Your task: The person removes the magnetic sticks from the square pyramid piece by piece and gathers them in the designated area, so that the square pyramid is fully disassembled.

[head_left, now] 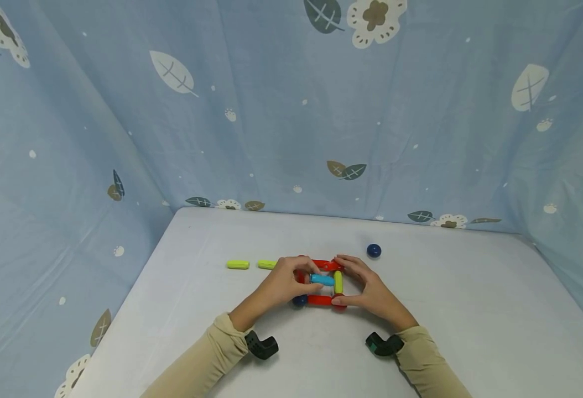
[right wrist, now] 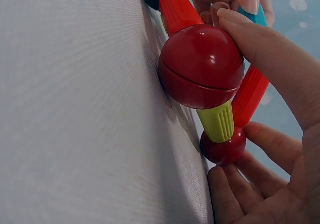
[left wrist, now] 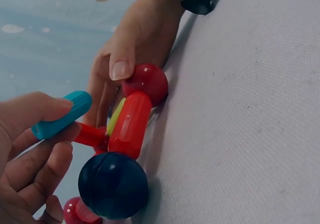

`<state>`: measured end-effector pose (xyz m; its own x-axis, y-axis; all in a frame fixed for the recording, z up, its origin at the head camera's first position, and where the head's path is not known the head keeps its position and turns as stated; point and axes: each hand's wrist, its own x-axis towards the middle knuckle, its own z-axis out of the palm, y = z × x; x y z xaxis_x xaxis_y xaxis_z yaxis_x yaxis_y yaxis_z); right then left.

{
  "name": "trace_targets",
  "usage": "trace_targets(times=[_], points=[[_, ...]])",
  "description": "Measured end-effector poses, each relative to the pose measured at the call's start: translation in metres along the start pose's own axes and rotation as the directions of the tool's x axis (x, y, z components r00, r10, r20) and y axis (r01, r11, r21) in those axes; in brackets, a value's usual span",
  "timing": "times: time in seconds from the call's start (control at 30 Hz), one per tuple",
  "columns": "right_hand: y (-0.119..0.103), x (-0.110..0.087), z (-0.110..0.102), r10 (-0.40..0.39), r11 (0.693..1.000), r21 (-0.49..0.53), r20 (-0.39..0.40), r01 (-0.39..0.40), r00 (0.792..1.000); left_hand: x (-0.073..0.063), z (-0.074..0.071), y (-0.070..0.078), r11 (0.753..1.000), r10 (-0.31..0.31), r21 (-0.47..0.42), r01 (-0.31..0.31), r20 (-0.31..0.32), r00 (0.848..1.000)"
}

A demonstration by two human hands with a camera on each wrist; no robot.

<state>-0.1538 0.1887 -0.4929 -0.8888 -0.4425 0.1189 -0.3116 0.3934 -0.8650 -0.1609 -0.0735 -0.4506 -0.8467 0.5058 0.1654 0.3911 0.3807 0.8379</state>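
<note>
My left hand (head_left: 282, 282) pinches a light blue ribbed rod (head_left: 322, 280) between thumb and fingers, above a frame of rods and balls lying on the table. The frame's near side is a red rod (head_left: 318, 300) between a dark blue ball (left wrist: 114, 185) and a red ball (right wrist: 202, 66). A yellow-green rod (right wrist: 217, 121) runs from that ball to another red ball (right wrist: 225, 146) on the far side. My right hand (head_left: 373, 290) grips the frame's right side, thumb on the near red ball, fingers at the far one. The left fingers partly hide the frame's left side.
Two loose yellow-green rods, an outer rod (head_left: 238, 265) and an inner rod (head_left: 266, 264), lie left of the frame. A loose dark blue ball (head_left: 373, 250) sits behind the right hand. Patterned blue cloth (head_left: 281, 110) hangs around the white table (head_left: 470, 309).
</note>
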Motion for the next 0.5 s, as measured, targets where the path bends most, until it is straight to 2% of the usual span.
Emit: trace_targets(times=[0.3,0.5], points=[[-0.0004,0.0001,0.0004,0.01,1.0,-0.01,-0.001,-0.01,1.0,0.0007,-0.0007,0.0,0.999,-0.034,-0.019,0.034,0.008,0.999],[-0.0017,-0.0006,0.0008,0.024,1.0,-0.006,0.003,-0.024,1.0,0.0004,-0.0013,0.0012,1.0,-0.03,0.0,0.03,0.016,0.999]])
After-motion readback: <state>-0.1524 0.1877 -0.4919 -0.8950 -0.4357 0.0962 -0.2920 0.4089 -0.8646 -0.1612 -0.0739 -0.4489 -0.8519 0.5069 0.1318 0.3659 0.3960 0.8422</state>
